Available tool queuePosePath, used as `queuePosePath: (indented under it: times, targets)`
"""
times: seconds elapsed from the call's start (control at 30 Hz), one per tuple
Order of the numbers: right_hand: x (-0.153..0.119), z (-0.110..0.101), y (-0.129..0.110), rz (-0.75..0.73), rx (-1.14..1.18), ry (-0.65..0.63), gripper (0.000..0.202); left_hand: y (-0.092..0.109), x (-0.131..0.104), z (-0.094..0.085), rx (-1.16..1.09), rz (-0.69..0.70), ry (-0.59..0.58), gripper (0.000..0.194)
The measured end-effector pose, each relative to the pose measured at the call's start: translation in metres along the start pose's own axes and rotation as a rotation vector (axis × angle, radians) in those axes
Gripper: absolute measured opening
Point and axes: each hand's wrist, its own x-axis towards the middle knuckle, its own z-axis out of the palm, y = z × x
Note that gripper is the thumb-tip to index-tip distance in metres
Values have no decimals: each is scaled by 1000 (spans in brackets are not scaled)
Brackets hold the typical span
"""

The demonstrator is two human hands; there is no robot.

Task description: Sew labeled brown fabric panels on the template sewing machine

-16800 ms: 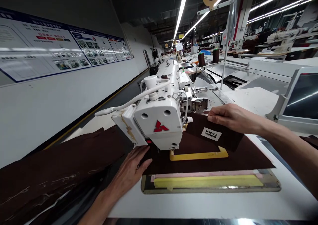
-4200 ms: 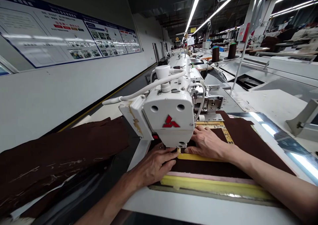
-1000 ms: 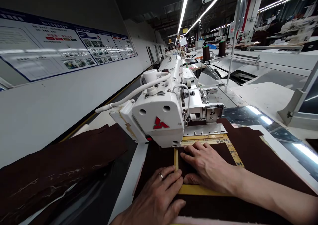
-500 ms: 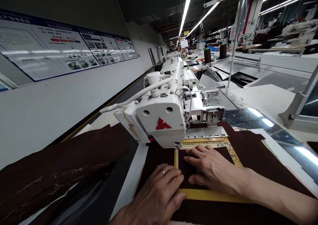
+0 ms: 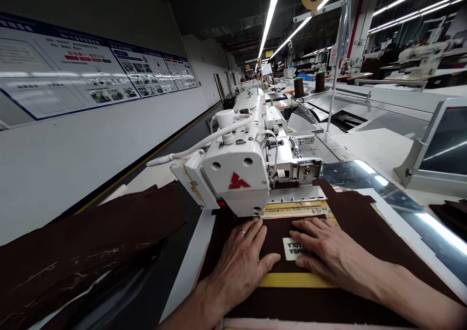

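Observation:
My left hand (image 5: 242, 259) lies flat on dark brown fabric, fingers pointing at the sewing machine and thumb out to the right; a ring is on one finger. Beside it, my right hand (image 5: 324, 250) also rests palm down with its fingers stretched. Between the hands is a brown piece (image 5: 275, 240) bearing a white label (image 5: 290, 249) with upside-down black lettering, partly under my right fingers. A yellow strip (image 5: 299, 280) runs along the piece's near side. Just beyond my fingertips is the head of the white sewing machine (image 5: 237, 174) with its metal clamp plate (image 5: 297, 194).
A heap of brown fabric (image 5: 91, 228) with loose threads lies at the left. A screen (image 5: 445, 140) stands at the right, near more brown pieces (image 5: 450, 213). Brown thread cones (image 5: 320, 82) are farther back. A wall with a poster board (image 5: 98, 72) runs along the left.
The white-labelled brown piece now shows inside the yellow frame. My left hand has moved forward and its fingers have straightened; my right hand has shifted slightly right. The view has turned slightly right.

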Motion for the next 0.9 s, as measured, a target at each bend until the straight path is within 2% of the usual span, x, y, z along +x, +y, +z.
queuePosePath:
  times: [0.13,0.47,0.73,0.9]
  targets:
    - [-9,1,8,32,-6,81,49,-3,0,2,5,44,42,52]
    - [-12,-2,16,54,-93,100,56,-2,8,-2,32,62,19,62]
    - [-13,-11,8,72,-129,103,56,22,34,-1,203,-49,9,56]
    - [-12,-12,9,68,-108,113,55,36,34,8,337,-62,38,41]
